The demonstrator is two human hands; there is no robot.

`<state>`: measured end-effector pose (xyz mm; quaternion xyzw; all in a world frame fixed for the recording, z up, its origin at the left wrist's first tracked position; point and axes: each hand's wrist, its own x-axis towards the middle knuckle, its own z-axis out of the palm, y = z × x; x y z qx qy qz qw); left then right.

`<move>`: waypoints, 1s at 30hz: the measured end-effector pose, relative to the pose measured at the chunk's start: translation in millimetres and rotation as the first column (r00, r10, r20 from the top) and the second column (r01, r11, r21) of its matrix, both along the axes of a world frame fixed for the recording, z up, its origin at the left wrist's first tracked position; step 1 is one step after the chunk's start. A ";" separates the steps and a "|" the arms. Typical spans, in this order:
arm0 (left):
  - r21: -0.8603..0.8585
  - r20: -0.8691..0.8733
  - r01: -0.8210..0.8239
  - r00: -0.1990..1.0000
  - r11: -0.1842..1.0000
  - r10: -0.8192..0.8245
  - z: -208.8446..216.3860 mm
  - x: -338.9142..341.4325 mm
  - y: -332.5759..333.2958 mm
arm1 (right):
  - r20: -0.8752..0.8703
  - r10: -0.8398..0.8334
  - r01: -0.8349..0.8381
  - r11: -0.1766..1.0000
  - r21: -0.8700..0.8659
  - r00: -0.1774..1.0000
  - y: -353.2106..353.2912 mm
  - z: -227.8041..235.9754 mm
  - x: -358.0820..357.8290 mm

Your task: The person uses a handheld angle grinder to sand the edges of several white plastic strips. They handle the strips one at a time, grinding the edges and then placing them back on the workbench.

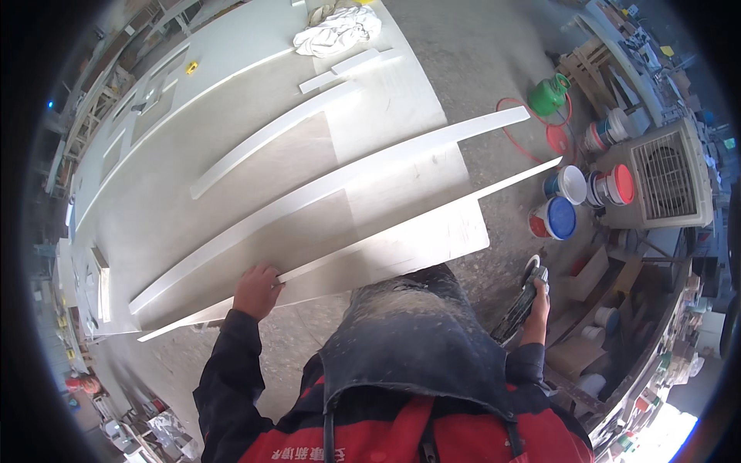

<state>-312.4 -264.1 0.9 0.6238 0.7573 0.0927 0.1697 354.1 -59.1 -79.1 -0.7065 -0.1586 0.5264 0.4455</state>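
Observation:
My left hand (257,293) is closed on a long, narrow white strip (517,179) lying along the near edge of the worktable (459,231). Both ends of that strip reach past the tabletop. At my right side, off the table, my right hand (540,305) grips a dark handheld power tool, which looks like an angle grinder (519,307), with a round pale disc at its upper end. Beyond the held strip lies a wider, gently curved white strip (347,174). A shorter curved strip (266,137) rests farther back.
A crumpled white cloth (337,32) and a yellow tape measure (192,68) lie on the table. To the right on the floor stand a green gas cylinder (548,96) with a red hose, several buckets (561,217) and a boxy fan unit (668,174). Cluttered shelving (641,363) lines the right side.

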 end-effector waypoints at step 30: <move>0.771 0.400 -0.541 0.822 0.336 0.407 406.9 90.3 -54.0 | -0.089 0.115 -0.102 0.985 0.141 0.989 -13.1 -34.8 83.7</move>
